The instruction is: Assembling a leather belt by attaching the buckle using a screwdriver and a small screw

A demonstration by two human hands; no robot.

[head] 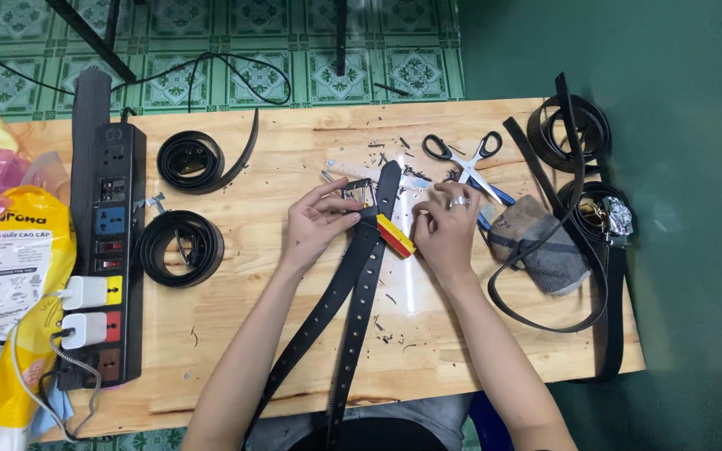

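Fingers (338,203) of the left hand (315,225) pinch the buckle (359,194) of a black belt (353,284); the right hand (444,230) grips a red-and-yellow tool (396,235) (scissors (465,163) lie nearby on the counter (236,334)).

Bare wooden table (236,334) lay open left of black belt (353,292). Scissors (465,163) and grey cloth (545,246) crowded right hand (444,230); coiled belts (179,246) and power strip (106,250) blocked far left.

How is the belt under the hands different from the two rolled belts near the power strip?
The belt under the hands lies stretched out, its two strands running toward the person, while the two rolled belts are wound into coils. The left hand and right hand touch the stretched belt near its metal buckle; nothing touches the coils. The stretched belt shows a row of punched holes; the coils show none. All are black and lie on the wooden table.
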